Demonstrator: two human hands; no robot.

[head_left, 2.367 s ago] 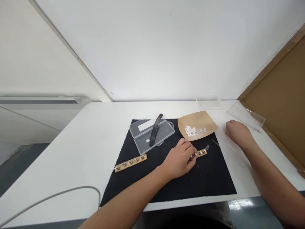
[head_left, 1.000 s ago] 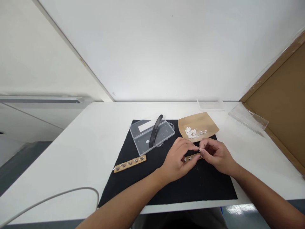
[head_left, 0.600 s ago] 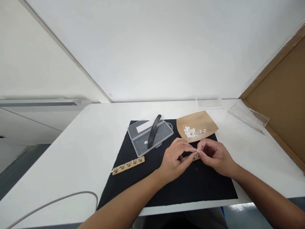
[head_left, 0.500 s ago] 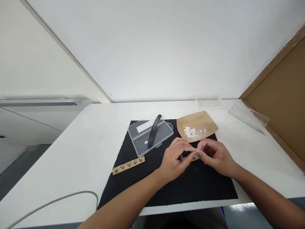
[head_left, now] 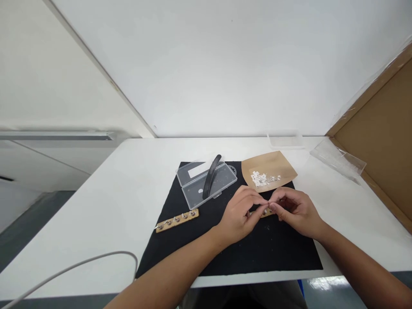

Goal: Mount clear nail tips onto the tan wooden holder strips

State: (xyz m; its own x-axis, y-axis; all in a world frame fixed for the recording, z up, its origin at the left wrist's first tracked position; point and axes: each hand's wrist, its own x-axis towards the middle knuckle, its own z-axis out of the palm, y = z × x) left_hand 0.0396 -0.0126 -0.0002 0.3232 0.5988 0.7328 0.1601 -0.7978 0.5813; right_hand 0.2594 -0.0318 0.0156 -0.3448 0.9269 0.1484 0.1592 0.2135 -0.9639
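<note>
My left hand point(head_left: 240, 214) and my right hand point(head_left: 296, 211) meet fingertip to fingertip over the black mat point(head_left: 251, 257). Each pinches thumb against forefinger; whatever lies between the tips is too small to make out. Partly hidden beneath them is a tan strip point(head_left: 267, 213) with small metal fittings. A similar tan strip point(head_left: 177, 220), bearing a row of several metal pieces with white tabs, lies on the mat to the left. Just behind my hands, a brown paper tray point(head_left: 285, 165) holds a heap of small white pieces point(head_left: 259, 178).
An open clear plastic case point(head_left: 222, 184) with a curved black bar point(head_left: 210, 178) across it lies on the mat's back part. Clear plastic trays point(head_left: 286, 140) stand by the wall and at the right. A grey cable point(head_left: 80, 260) loops over the left of the table.
The view has shifted slightly, so everything sits a little further right. Both hands stay pinched together over the strip, with only small finger movement.
</note>
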